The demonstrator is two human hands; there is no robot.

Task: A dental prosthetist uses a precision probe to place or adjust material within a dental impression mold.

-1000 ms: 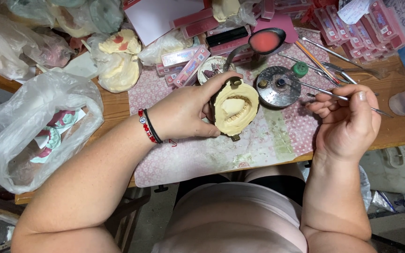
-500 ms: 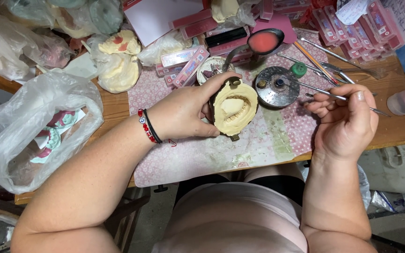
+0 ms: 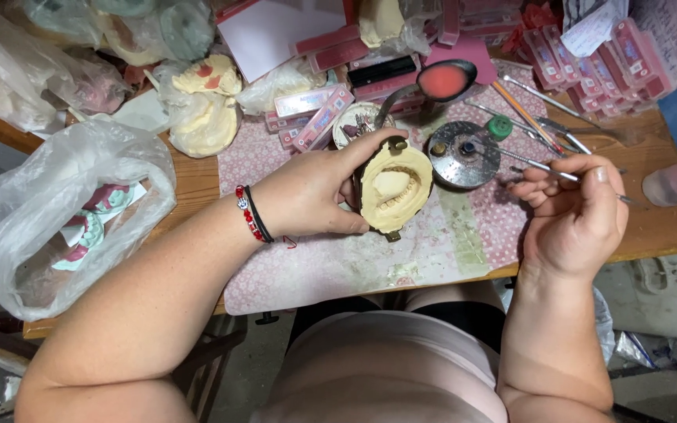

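**Mould held steady, tool poised**

Little has changed: the left hand [image 3: 311,192] still grips one yellow plaster mould [image 3: 395,188] above the patterned mat [image 3: 323,262], tilted slightly more upright. The right hand [image 3: 577,211] pinches one thin metal tool [image 3: 546,169]. One round tin [image 3: 464,154] lies just beside the mould.

I see the bench [image 3: 667,227] running across the upper half of the frame, with a patterned mat [image 3: 315,266] laid on its middle. At centre, above the mat, my left hand [image 3: 315,192] holds a dental cast [image 3: 395,188], and my right hand [image 3: 577,215], to the right of it, holds a thin metal tool [image 3: 546,168]. Between the two hands, slightly higher in the frame, a round metal dish [image 3: 464,154] sits on the mat. Above that lies a spoon [image 3: 440,82]. A plastic bag [image 3: 64,211] rests at the left edge of the bench, and flat boxes [image 3: 597,63] crowd the upper right corner.
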